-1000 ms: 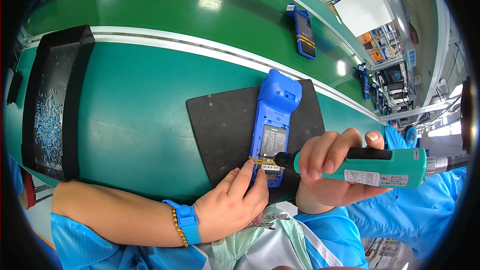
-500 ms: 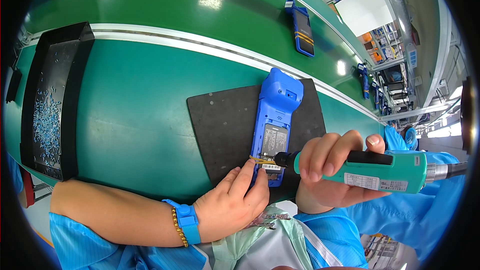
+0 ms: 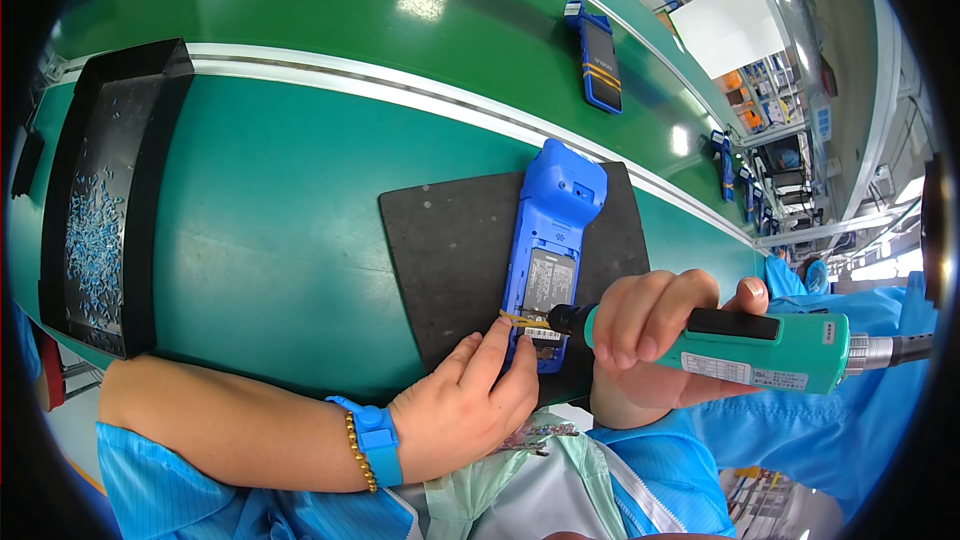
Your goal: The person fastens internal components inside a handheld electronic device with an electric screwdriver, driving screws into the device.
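Note:
A blue handheld terminal (image 3: 562, 185) lies face down on a black mat (image 3: 450, 240), its open back showing a dark labelled battery (image 3: 549, 280). Yellow rubber bands (image 3: 525, 320) cross its lower part. My left hand (image 3: 465, 410) grips the terminal's near end, fingertips by the bands. In my right hand (image 3: 655, 330) is a green electric screwdriver (image 3: 780, 350), wrapped by my fingers and held nearly level. Its black nose reaches over the terminal's right edge beside the bands; the exact contact of the thin bit is hard to make out.
At the left stands a black tray (image 3: 140, 210) with many small blue screws (image 3: 95, 245). Beyond a metal rail, a green conveyor belt (image 3: 330, 0) carries another banded terminal (image 3: 600, 65) and several more at right. A cable (image 3: 910, 348) trails from the screwdriver. A person in blue (image 3: 800, 275) is at the right.
The screwdriver's rear end has dipped slightly while its nose stays at the terminal. On the belt, the other terminals have shifted a little to the left. My left hand holds its place.

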### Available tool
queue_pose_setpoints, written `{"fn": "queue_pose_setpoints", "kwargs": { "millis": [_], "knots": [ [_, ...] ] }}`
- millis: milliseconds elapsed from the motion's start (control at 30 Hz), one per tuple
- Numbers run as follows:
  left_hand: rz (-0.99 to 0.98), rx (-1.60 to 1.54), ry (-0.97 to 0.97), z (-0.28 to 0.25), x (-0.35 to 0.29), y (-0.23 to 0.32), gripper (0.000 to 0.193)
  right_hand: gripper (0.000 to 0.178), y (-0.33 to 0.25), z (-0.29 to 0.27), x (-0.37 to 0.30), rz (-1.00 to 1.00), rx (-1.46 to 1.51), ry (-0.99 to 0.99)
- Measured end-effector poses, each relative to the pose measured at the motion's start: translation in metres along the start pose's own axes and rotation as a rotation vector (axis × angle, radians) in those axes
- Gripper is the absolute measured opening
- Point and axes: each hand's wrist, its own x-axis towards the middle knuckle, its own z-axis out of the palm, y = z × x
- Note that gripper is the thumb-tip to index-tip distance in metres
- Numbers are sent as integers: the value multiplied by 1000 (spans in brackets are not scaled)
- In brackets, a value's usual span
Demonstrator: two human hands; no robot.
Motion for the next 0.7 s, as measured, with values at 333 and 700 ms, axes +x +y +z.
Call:
{"fn": "queue_pose_setpoints", "kwargs": {
  "millis": [333,700],
  "knots": [
    [-7,-5,1,-1,-2,0,37,69,-6,3,2,-17,-3,9],
    [-76,-291,73,-4,6,-11,42,76,-20,3,1,-94,-75,111]
  ]
}}
